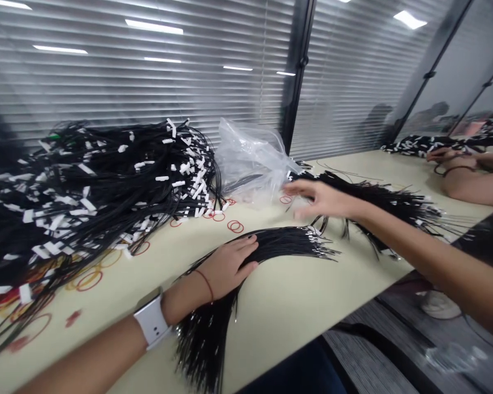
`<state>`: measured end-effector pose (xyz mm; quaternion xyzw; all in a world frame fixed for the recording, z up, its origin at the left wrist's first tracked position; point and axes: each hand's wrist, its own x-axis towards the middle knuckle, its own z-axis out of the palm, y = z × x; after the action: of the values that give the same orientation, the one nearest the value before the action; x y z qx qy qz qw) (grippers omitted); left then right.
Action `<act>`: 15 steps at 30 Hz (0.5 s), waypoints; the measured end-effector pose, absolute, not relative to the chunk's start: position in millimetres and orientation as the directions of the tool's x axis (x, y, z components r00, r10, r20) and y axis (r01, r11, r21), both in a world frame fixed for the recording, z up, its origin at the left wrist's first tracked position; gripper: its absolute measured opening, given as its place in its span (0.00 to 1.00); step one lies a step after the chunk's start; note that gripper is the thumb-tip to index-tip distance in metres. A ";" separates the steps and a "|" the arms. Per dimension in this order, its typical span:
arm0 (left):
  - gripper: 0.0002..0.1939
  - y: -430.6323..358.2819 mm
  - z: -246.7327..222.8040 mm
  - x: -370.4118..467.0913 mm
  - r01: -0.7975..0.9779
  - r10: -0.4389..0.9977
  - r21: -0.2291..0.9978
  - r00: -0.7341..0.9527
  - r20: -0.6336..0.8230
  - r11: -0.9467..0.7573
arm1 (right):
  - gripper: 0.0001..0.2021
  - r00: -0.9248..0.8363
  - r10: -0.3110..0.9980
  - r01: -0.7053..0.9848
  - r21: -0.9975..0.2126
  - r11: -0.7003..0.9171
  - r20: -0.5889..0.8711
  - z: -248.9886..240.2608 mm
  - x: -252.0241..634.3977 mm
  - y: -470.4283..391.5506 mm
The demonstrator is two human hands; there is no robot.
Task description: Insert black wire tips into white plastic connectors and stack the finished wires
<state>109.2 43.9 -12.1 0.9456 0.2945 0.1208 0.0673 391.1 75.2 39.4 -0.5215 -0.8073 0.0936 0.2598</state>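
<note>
My left hand [225, 265] lies over a curved bundle of thin black cables [279, 243] on the table, its fingers stretched out along the top. Bare silvery tips show at both of the bundle's ends. A watch with a pale strap [151, 323] is on the left wrist. My right hand [318, 198], slightly blurred, is raised above the table with fingers apart and nothing visible in them. It is beside a clear plastic bag [250, 158] and in front of a second pile of black cables [378, 202].
A large heap of black cables with white tags [86, 191] fills the left side. Red and yellow rubber bands [235, 226] lie scattered on the pale table [296, 295]. Window blinds [148, 82] stand behind. Another person's forearms [472, 169] rest at the far right, near more cables.
</note>
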 end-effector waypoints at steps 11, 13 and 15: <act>0.19 32.4 9.8 104.7 0.575 0.630 0.273 0.750 0.200 -0.771 | 0.14 -0.596 0.796 0.732 -0.338 0.591 0.101 2.9 337.8 48.3; 0.18 31.3 12.2 101.1 0.573 0.627 0.271 0.754 0.197 -0.774 | 0.13 -0.570 0.805 0.732 -0.346 0.587 0.161 -2.0 332.8 44.6; 0.18 31.3 12.5 97.6 0.577 0.628 0.264 0.752 0.198 -0.773 | 0.12 -0.552 0.811 0.722 -0.375 0.581 0.194 -3.8 329.5 40.9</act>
<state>97.6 31.3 12.5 0.9313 0.3235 0.1387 0.0933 329.5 40.9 -3.8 -0.4398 -0.8716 0.1266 0.1754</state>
